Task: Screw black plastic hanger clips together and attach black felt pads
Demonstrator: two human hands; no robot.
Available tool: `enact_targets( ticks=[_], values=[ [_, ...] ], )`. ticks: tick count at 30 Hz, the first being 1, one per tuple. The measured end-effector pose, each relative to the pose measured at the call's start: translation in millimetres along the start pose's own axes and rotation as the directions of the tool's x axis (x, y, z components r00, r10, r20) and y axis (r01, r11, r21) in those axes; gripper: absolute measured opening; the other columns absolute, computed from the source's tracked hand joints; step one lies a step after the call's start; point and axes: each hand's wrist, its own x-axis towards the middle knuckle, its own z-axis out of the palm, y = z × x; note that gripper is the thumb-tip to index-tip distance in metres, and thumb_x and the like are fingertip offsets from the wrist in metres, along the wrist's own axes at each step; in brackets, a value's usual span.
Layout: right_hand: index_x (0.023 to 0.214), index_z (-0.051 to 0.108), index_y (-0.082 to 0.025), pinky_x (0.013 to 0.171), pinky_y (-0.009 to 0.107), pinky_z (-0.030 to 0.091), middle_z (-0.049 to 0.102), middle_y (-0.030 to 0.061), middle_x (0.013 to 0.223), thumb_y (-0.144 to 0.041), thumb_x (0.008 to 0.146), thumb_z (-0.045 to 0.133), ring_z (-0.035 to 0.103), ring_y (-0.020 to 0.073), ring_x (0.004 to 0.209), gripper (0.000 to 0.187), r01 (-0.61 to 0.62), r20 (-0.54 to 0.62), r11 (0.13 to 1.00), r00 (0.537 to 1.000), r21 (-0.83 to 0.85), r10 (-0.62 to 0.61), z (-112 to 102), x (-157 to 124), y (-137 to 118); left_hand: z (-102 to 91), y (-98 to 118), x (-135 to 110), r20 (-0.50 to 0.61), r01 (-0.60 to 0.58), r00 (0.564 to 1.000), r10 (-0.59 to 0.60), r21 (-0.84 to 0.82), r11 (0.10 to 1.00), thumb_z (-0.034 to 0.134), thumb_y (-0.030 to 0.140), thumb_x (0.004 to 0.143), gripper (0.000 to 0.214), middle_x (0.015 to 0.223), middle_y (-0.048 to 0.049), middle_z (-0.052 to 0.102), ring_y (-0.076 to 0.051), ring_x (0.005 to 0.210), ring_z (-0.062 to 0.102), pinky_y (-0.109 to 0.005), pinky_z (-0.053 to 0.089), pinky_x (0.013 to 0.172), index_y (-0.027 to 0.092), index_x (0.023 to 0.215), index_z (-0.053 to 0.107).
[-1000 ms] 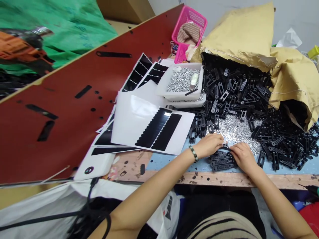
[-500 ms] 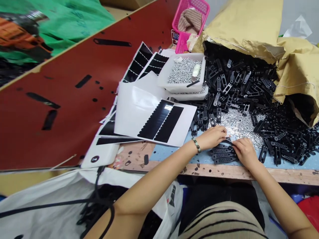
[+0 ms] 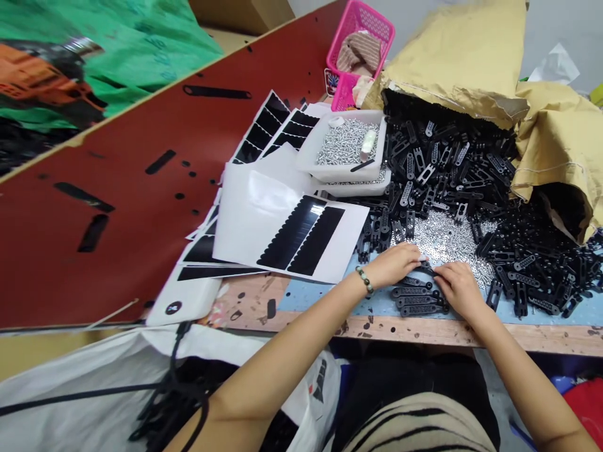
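Note:
My left hand (image 3: 398, 263), with a beaded bracelet at the wrist, is closed on one end of a dark plastic piece (image 3: 426, 270). At its other end, the fingers of my right hand (image 3: 458, 285) are pressed together against the same piece. A row of similar black slotted plastic links (image 3: 417, 301) lies on the blue mat (image 3: 301, 298) just below my hands. Loose silver screws and small metal bits (image 3: 438, 232) are heaped just beyond my fingertips. Many more black links (image 3: 438, 157) are piled behind and to the right.
White trays of screws (image 3: 346, 147) stand stacked left of the pile. Sheets of black stickers (image 3: 301, 232) lie beside them. Torn yellow paper sacks (image 3: 456, 69) spill parts at the back. A pink basket (image 3: 336, 56) and a red slanted board (image 3: 155, 132) flank the left.
The view has shifted slightly. My hands stay close together over the same spot, and the dark piece between them shows more plainly.

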Motion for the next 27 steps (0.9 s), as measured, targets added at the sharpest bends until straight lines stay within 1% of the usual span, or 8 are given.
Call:
enact_targets(
  ticks=[3,9,13,16,19,24,26,27],
  values=[
    [0.103,0.065,-0.02,0.078,0.038,0.042,0.065,0.0077,0.09,-0.024,0.093,0.046,0.055,0.0218,0.085,0.022,-0.005,-0.024,0.999,1.0,-0.036,0.004,1,-1,-4,-1.7,0,3,0.003,-0.014,1.0,0.014,0.006,1.0,0.045,0.022,0.093,0.023,0.094,-0.0043,0.061,-0.019,0.092,0.053,-0.031,0.039,0.088,0.02,0.1,0.066],
    [0.104,0.065,-0.02,0.079,0.039,0.043,0.065,0.0082,0.092,-0.023,0.092,0.047,0.055,0.0224,0.086,0.021,0.009,0.009,1.0,1.0,-0.028,-0.009,1,-8,-7,5.5,1,-2,0.017,-0.015,1.0,0.015,-0.008,1.0,0.046,0.022,0.093,0.022,0.099,-0.005,0.063,-0.019,0.096,0.054,-0.032,0.039,0.09,0.02,0.1,0.067],
    [0.112,0.06,-0.021,0.085,0.041,0.046,0.059,0.0111,0.11,-0.029,0.09,0.051,0.055,0.0241,0.099,0.025,-0.021,-0.022,0.999,1.0,0.039,0.022,-14,-15,-12,8.6,3,-14,-0.076,0.013,0.997,-0.017,-0.061,0.998,0.043,0.028,0.095,0.028,0.105,-0.0059,0.063,-0.021,0.101,0.053,-0.037,0.04,0.094,0.021,0.117,0.059],
    [0.123,0.049,-0.02,0.09,0.045,0.046,0.053,0.0138,0.121,-0.04,0.082,0.061,0.05,0.0277,0.11,0.047,0.005,-0.032,0.998,0.999,0.066,-0.003,-20,-28,-23,11.8,5,-27,-0.176,-0.01,0.984,-0.012,-0.121,0.993,0.04,0.036,0.096,0.036,0.119,-0.0076,0.057,-0.022,0.113,0.047,-0.04,0.037,0.101,0.023,0.128,0.05],
    [0.127,0.043,-0.02,0.093,0.051,0.042,0.05,0.0158,0.124,-0.043,0.077,0.065,0.047,0.0309,0.112,0.06,0.0,-0.042,1.0,0.999,0.014,0.0,-10,-37,-34,18.8,6,-37,-0.243,-0.016,0.97,-0.018,-0.138,0.99,0.037,0.04,0.096,0.041,0.127,-0.0096,0.049,-0.024,0.122,0.039,-0.044,0.031,0.107,0.022,0.132,0.045],
    [0.13,0.039,-0.016,0.093,0.052,0.041,0.052,0.0173,0.121,-0.034,0.081,0.062,0.048,0.0307,0.11,0.056,-0.092,-0.138,0.995,0.987,-0.034,0.087,14,-36,-37,30.0,8,-36,-0.226,-0.031,0.974,0.002,-0.125,0.992,0.035,0.045,0.096,0.044,0.124,-0.0099,0.049,-0.024,0.12,0.038,-0.044,0.03,0.107,0.023,0.133,0.045],
    [0.128,0.04,-0.016,0.093,0.052,0.042,0.051,0.0176,0.121,-0.036,0.082,0.061,0.048,0.0308,0.111,0.054,-0.102,-0.176,0.995,0.979,-0.006,0.099,11,-35,-37,30.8,8,-35,-0.229,-0.014,0.973,-0.009,-0.102,0.995,0.035,0.046,0.096,0.045,0.123,-0.0099,0.049,-0.025,0.119,0.038,-0.045,0.029,0.107,0.024,0.133,0.045],
    [0.127,0.041,-0.017,0.093,0.051,0.043,0.051,0.0174,0.121,-0.037,0.083,0.06,0.049,0.0304,0.111,0.052,-0.095,-0.193,0.995,0.976,0.03,0.099,4,-34,-39,30.1,7,-35,-0.235,-0.002,0.972,-0.019,-0.087,0.996,0.035,0.047,0.095,0.045,0.124,-0.0101,0.048,-0.025,0.12,0.037,-0.046,0.029,0.106,0.024,0.133,0.044]
  ],
)
